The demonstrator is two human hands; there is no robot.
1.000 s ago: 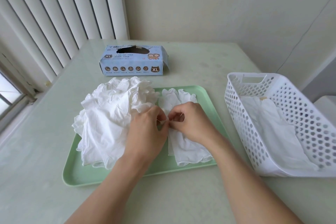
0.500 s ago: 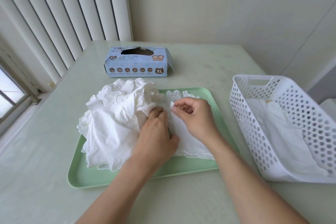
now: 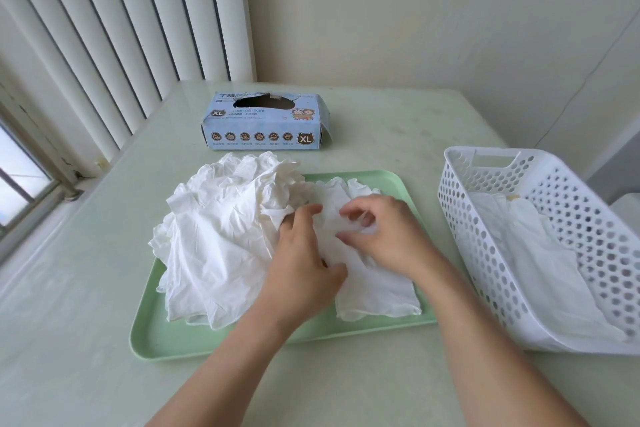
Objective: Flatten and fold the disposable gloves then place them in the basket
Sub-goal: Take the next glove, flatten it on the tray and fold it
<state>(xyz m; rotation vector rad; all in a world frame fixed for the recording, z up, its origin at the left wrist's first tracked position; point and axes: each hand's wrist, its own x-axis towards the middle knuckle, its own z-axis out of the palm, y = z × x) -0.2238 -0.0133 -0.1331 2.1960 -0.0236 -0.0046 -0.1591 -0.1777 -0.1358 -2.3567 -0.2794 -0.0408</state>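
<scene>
Gloves point(image 3: 225, 246) heap beside both hands' loose grip on one flat glove point(image 3: 377, 291); basket point(image 3: 491, 253) right.

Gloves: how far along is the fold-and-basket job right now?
Done: some white gloves already lie in the basket. In hand: the left hand and right hand press one glove flat on the tray, not yet folded. Left: the crumpled pile on the tray.

glove point(image 3: 377, 291): middle hidden under hands | basket point(image 3: 485, 253): cut off right
</scene>
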